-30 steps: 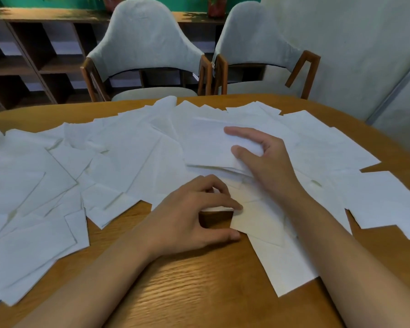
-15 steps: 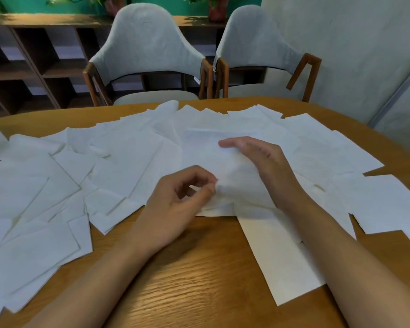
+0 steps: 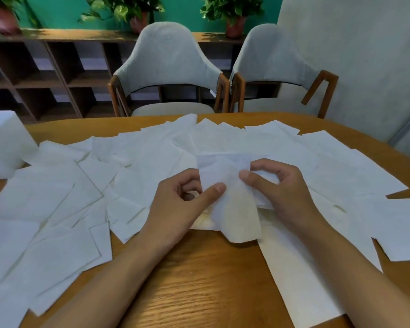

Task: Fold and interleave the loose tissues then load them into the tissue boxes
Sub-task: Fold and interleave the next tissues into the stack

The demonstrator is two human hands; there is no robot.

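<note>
White tissue (image 3: pixel 232 209), pinched by left hand (image 3: pixel 175 204), right hand (image 3: pixel 284 192), wooden table (image 3: pixel 199 280)

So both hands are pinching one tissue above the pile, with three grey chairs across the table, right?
Not quite. The head view shows two grey chairs, not three: the left chair and the right chair. The rest stands: the left hand and the right hand both pinch one tissue above the pile.

We had bare table (image 3: pixel 199 280) only at the near edge, centre. Elsewhere loose tissues (image 3: pixel 57 209) covered most of it; a white block (image 3: pixel 5 147) sat far left and two chairs (image 3: pixel 168 67) closed the far side.
</note>
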